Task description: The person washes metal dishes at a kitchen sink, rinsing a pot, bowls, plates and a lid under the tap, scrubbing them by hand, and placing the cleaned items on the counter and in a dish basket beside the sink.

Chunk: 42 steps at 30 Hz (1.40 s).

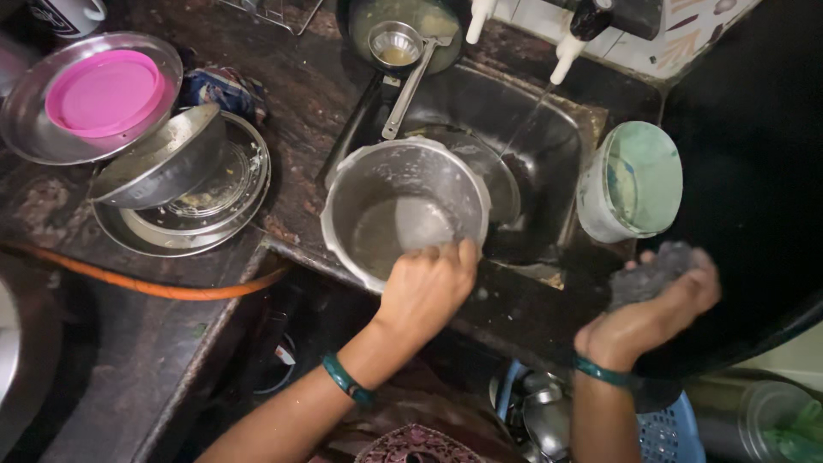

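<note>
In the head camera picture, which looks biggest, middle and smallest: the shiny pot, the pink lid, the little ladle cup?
1. Shiny pot, held at its rim by the left hand: biggest.
2. Pink lid: middle.
3. Ladle cup: smallest, though it sits farther from the camera.

The left hand (426,287) grips the near rim of a steel pot (403,210) tilted over the sink (549,137), where a thin stream of water falls. The right hand (656,313) clutches a grey scrubber (649,274) against a large black pan (754,171). On the tabletop's (137,360) left side, steel plates (184,184) are stacked beside a pink lid (105,92).
</note>
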{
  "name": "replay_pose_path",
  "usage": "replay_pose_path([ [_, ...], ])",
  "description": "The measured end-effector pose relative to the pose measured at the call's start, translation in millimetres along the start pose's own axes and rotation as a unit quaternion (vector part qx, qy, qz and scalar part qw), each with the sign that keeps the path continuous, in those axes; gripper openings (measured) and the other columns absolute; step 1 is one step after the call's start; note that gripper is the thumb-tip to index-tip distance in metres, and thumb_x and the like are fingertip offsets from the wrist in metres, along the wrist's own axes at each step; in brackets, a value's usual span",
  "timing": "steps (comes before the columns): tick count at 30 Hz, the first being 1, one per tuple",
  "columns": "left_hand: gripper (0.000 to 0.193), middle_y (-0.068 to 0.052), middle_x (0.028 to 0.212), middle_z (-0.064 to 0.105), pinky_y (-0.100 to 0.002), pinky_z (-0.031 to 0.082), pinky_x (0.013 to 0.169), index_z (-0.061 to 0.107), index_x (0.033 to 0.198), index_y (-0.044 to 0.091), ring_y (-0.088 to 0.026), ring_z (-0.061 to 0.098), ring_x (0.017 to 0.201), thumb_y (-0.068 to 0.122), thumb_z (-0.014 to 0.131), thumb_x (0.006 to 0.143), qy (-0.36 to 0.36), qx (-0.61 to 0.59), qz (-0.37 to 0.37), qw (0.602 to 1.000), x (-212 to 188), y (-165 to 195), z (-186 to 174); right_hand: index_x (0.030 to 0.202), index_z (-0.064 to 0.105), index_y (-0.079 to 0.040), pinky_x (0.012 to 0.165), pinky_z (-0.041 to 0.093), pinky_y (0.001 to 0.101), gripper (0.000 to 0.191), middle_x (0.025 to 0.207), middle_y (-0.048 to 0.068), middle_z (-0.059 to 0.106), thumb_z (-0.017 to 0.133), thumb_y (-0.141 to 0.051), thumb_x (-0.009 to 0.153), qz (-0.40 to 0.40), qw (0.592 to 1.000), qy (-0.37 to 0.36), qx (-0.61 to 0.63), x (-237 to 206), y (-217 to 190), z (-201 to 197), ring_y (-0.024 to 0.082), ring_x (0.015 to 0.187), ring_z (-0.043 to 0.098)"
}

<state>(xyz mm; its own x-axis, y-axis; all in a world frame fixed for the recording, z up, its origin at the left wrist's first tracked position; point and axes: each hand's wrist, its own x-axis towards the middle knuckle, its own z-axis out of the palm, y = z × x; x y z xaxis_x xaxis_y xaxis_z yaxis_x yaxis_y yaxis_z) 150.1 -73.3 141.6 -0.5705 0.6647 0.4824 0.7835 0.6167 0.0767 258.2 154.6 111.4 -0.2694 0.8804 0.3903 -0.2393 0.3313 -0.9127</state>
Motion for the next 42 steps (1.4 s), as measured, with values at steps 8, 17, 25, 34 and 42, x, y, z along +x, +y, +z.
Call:
replay_pose_path([
  [8,0.011,-0.006,0.067,0.067,-0.034,0.055,0.049,0.057,0.076,0.014,-0.022,0.071,0.057,0.016,0.062,0.087,-0.044,0.046,0.041,0.997,-6.7,-10.7,19.0,0.103,0.068,-0.006,0.080,0.054,0.0476,0.022,0.095,0.016,0.070,0.059,-0.025,0.102,-0.295,0.796,-0.329,-0.413,-41.6,-62.9,89.5,0.036,0.090,0.069],
  [17,0.017,-0.007,0.065,0.067,-0.035,0.055,0.048,0.062,0.074,0.011,-0.024,0.071,0.058,0.020,0.062,0.088,-0.034,0.037,0.035,0.998,-12.2,-5.7,21.5,0.079,0.072,-0.012,0.061,0.054,0.0572,0.043,0.073,0.018,0.070,0.046,-0.035,0.105,-0.181,0.716,-0.334,-0.586,-0.1,-40.8,43.2,0.044,0.063,0.067],
  [25,0.024,-0.004,0.063,0.065,-0.036,0.053,0.050,0.062,0.073,0.013,-0.022,0.068,0.057,0.030,0.063,0.090,-0.032,0.014,0.077,0.996,-14.3,-27.3,23.4,0.073,0.072,-0.006,0.059,0.054,0.0466,0.066,0.059,0.015,0.069,0.037,-0.049,0.107,0.031,0.713,-0.521,-0.467,-6.1,-45.1,82.4,0.032,0.055,0.069],
  [34,0.013,-0.005,0.083,0.066,-0.038,0.052,0.070,0.063,0.087,0.012,-0.023,0.068,0.081,0.024,0.067,0.089,0.028,-0.103,0.099,0.989,32.9,-22.5,14.2,0.095,0.069,-0.007,0.043,0.037,0.0289,0.025,0.056,0.002,0.056,0.084,-0.018,0.079,0.399,0.748,-0.465,-0.254,5.3,-42.3,10.4,0.013,0.044,0.047],
  [42,0.044,-0.016,0.125,0.060,-0.049,0.045,0.102,0.061,0.118,0.003,-0.036,0.058,0.118,0.014,0.076,0.079,0.166,-0.128,-0.025,0.977,31.0,-98.7,-34.3,0.080,0.061,-0.003,0.044,0.038,0.0301,0.021,0.059,0.005,0.054,0.076,-0.016,0.087,0.374,0.823,-0.378,-0.200,14.2,48.9,58.0,0.015,0.047,0.049],
])
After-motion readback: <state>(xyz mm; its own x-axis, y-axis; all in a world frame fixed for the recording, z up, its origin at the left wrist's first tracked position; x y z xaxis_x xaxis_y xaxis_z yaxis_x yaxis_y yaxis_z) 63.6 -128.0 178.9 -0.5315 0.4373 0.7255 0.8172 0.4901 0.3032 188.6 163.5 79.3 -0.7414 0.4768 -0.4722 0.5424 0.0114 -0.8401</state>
